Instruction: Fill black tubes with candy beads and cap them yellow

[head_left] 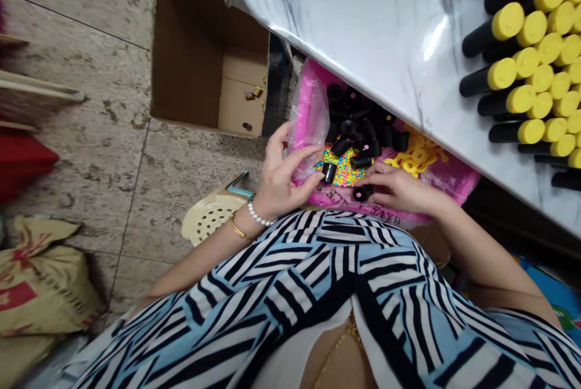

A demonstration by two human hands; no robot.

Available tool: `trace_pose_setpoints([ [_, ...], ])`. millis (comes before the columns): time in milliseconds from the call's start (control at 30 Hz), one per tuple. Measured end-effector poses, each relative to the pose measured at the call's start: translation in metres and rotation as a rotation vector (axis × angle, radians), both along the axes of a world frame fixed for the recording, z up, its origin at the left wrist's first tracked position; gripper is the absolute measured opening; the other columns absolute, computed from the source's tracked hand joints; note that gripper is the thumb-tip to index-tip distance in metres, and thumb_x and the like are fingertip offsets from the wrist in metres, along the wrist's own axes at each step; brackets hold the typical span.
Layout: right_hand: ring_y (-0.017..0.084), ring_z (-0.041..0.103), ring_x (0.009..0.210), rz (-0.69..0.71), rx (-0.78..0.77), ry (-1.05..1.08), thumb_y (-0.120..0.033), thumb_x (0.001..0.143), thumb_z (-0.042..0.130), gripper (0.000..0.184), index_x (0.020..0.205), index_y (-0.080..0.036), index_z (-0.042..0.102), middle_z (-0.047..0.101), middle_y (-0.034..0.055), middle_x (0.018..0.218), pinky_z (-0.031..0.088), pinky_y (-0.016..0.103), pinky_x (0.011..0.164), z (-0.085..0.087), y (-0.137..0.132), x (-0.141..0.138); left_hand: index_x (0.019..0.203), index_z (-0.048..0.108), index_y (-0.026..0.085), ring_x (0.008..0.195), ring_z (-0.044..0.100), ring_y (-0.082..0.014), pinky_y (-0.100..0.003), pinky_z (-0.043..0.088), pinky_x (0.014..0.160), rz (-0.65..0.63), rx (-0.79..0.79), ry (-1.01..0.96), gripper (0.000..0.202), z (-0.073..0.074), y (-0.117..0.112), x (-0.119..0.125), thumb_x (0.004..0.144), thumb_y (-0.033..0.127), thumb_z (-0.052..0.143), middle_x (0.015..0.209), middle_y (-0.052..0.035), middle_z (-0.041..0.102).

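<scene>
The person's left hand (pixel 285 174) is hovering over a pink plastic bag (pixel 308 117), its wrist bent and its fingers spread, with the fingertips (pixel 312 178) touching a short black tube (pixel 329 172); whether they are gripping it, I cannot tell. The right hand (pixel 399 190) is lying palm down, its forearm extending from the lower right and its fingers curling over a small black cylinder (pixel 360 194). Both pieces are sitting among loose black tubes (pixel 358 126), multicoloured beads (pixel 340 166) and yellow rings (pixel 413 156) in the bag. Beyond it, a white marble table (pixel 363 26) is carrying rows of yellow-capped black tubes (pixel 512 74), while a cardboard box (pixel 190 56) is standing on the tiled floor (pixel 91 86).
</scene>
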State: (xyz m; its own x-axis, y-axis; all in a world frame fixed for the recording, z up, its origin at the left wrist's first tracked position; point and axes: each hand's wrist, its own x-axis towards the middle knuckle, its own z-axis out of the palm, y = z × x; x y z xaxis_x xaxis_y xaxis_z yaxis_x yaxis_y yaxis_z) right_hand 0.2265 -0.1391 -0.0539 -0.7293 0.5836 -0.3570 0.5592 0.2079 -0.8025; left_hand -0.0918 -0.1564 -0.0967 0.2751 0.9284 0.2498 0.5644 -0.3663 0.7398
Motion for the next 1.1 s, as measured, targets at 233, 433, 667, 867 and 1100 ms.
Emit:
trace_pose_setpoints([
  [233, 0.025, 0.067, 0.106, 0.045, 0.31, -0.074, -0.026, 0.098, 0.064, 0.04, 0.138, -0.022, 0.065, 0.073, 0.0106, 0.117, 0.056, 0.041, 0.094, -0.009, -0.006, -0.013, 0.136, 0.062, 0.023, 0.151, 0.033, -0.0382, -0.058, 0.04, 0.12, 0.017, 0.046, 0.02, 0.052, -0.006, -0.003, 0.006, 0.089, 0.045, 0.072, 0.165, -0.0124, 0.027],
  [433, 0.031, 0.06, 0.099, 0.111, 0.649, -0.42, -0.02, 0.102, 0.051, 0.034, 0.13, -0.013, 0.069, 0.07, 0.0167, 0.111, 0.055, 0.045, 0.082, -0.016, -0.006, -0.03, 0.134, 0.063, 0.018, 0.124, 0.055, -0.0292, -0.05, 0.047, 0.113, 0.001, -0.121, -0.045, 0.05, -0.011, -0.008, 0.022, 0.091, 0.043, 0.068, 0.127, -0.0114, 0.064],
  [667, 0.025, 0.068, 0.107, -0.118, 0.323, -0.098, -0.02, 0.095, 0.065, 0.027, 0.123, -0.019, 0.067, 0.071, 0.0115, 0.116, 0.058, 0.042, 0.095, -0.01, -0.005, -0.023, 0.133, 0.063, 0.019, 0.152, 0.033, -0.0403, -0.057, 0.042, 0.117, 0.058, 0.057, -0.01, 0.055, -0.011, -0.006, 0.011, 0.091, 0.055, 0.065, 0.165, -0.0166, 0.024],
  [867, 0.019, 0.074, 0.105, -0.475, -0.105, 0.251, -0.027, 0.091, 0.075, 0.029, 0.118, -0.026, 0.065, 0.074, 0.005, 0.118, 0.06, 0.034, 0.096, 0.011, -0.014, -0.013, 0.127, 0.065, 0.031, 0.123, 0.059, -0.029, -0.047, 0.055, 0.098, 0.037, 0.461, 0.123, 0.043, -0.005, -0.001, 0.001, 0.087, 0.044, 0.075, 0.136, -0.0076, 0.06],
  [1100, 0.025, 0.068, 0.116, -0.217, 0.503, 0.195, -0.013, 0.089, 0.068, 0.052, 0.138, -0.028, 0.061, 0.072, 0.0083, 0.124, 0.058, 0.047, 0.103, 0.04, -0.003, -0.026, 0.123, 0.069, 0.014, 0.115, 0.061, -0.0327, -0.048, 0.047, 0.097, -0.34, 0.26, 0.501, 0.042, 0.022, 0.009, 0.019, 0.097, 0.045, 0.063, 0.112, -0.0143, 0.072],
])
